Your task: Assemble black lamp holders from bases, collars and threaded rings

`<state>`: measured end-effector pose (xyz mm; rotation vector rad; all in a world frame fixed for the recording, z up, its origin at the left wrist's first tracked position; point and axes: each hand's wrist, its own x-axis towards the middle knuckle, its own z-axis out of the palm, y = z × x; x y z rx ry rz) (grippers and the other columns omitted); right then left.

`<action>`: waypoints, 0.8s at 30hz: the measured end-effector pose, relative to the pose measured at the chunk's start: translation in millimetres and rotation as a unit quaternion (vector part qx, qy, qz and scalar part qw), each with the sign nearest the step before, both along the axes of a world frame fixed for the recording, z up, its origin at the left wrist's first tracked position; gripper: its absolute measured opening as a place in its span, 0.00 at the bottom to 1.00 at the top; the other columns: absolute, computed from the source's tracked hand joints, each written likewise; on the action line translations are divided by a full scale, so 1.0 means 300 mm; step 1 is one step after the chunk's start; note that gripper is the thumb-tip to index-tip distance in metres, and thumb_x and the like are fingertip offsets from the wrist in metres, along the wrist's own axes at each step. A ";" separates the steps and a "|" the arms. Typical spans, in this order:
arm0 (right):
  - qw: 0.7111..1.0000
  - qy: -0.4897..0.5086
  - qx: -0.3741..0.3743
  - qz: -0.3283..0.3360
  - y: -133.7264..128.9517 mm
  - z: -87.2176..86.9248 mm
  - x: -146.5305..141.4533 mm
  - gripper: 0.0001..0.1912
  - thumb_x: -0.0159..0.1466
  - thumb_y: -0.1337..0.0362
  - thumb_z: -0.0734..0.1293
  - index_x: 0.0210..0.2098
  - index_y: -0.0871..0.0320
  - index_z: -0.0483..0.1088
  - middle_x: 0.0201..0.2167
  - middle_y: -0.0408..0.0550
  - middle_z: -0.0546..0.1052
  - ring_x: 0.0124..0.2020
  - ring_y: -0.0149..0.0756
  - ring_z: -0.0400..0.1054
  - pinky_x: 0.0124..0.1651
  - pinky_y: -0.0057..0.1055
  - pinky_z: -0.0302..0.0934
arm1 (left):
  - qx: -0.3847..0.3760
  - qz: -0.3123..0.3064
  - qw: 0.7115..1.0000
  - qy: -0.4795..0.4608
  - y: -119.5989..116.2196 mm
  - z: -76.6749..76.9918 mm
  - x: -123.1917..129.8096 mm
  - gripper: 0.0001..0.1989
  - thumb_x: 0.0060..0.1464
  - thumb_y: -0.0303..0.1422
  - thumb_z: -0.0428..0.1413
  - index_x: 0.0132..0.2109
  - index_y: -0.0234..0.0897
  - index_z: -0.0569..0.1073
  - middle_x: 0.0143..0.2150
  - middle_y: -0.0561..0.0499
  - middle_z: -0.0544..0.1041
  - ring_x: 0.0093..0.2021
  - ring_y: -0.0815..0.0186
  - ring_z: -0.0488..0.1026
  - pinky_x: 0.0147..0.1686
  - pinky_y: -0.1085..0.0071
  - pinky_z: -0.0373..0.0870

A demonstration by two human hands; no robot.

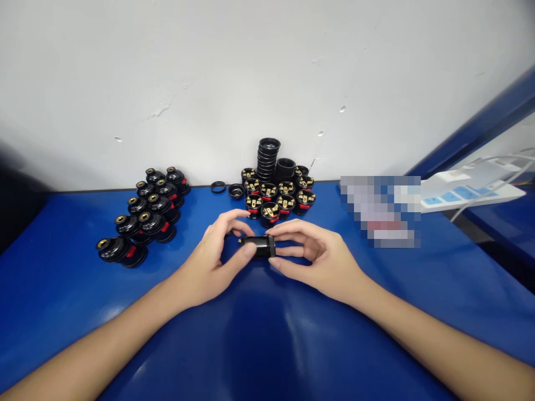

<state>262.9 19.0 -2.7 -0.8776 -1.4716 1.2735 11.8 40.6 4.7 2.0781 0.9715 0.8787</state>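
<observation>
A black lamp holder [259, 247] lies sideways between my hands, just above the blue table; brass shows at its left end. My left hand [220, 253] grips its body, thumb in front and fingers behind. On its right end sits a wider black ring [272, 246], which the thumb and fingertips of my right hand [317, 253] pinch at the rim. Just beyond stand several lamp holder bodies [270, 210] with brass contacts facing up and red parts on their sides.
Farther back are a stack of black threaded rings [268, 159], a loose ring [218, 187] and a black cup-shaped cap [236, 191]. Several capped lamp holders [156, 225] stand in rows at left. A white power strip [476, 195] lies at right, beside a pixelated patch. A white wall [209, 83] rises behind.
</observation>
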 end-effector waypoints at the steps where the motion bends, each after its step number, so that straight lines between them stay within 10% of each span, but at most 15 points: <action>1: 1.000 0.001 0.001 0.001 0.000 0.001 0.000 0.19 0.62 0.66 0.82 0.51 0.53 0.82 0.49 0.49 0.84 0.53 0.47 0.85 0.57 0.45 0.84 | -0.011 0.005 1.000 0.025 0.000 -0.001 0.000 0.19 0.77 0.40 0.53 0.69 0.45 0.65 0.49 0.48 0.81 0.55 0.56 0.77 0.62 0.54 0.68; 7: 1.000 0.005 0.000 -0.001 -0.001 0.003 0.001 0.18 0.62 0.66 0.82 0.51 0.53 0.82 0.50 0.49 0.84 0.54 0.46 0.84 0.58 0.46 0.84 | 0.011 -0.007 1.000 -0.017 -0.005 -0.011 -0.002 0.41 0.64 0.39 0.68 0.74 0.48 0.55 0.59 0.44 0.78 0.57 0.55 0.76 0.61 0.56 0.70; 12: 1.000 0.002 -0.001 0.001 -0.001 -0.001 0.001 0.19 0.62 0.67 0.82 0.51 0.54 0.82 0.49 0.50 0.83 0.54 0.46 0.84 0.58 0.45 0.84 | -0.040 -0.003 0.999 0.008 -0.001 -0.012 0.000 0.26 0.75 0.40 0.57 0.73 0.47 0.58 0.49 0.48 0.81 0.53 0.57 0.78 0.59 0.56 0.70; 18: 1.000 0.007 0.005 0.000 0.001 -0.008 0.002 0.19 0.62 0.68 0.82 0.52 0.54 0.81 0.49 0.50 0.83 0.54 0.46 0.84 0.58 0.44 0.84 | 0.031 -0.013 0.998 -0.044 0.006 -0.017 -0.001 0.45 0.59 0.41 0.73 0.74 0.50 0.56 0.61 0.45 0.77 0.60 0.55 0.75 0.63 0.56 0.68; 24: 1.000 0.008 0.008 0.005 0.001 -0.007 0.000 0.19 0.62 0.68 0.82 0.51 0.53 0.82 0.49 0.49 0.83 0.52 0.44 0.85 0.58 0.44 0.84 | -0.044 -0.002 0.999 0.026 0.001 -0.001 -0.004 0.19 0.79 0.40 0.49 0.70 0.45 0.63 0.44 0.50 0.81 0.50 0.57 0.78 0.60 0.53 0.67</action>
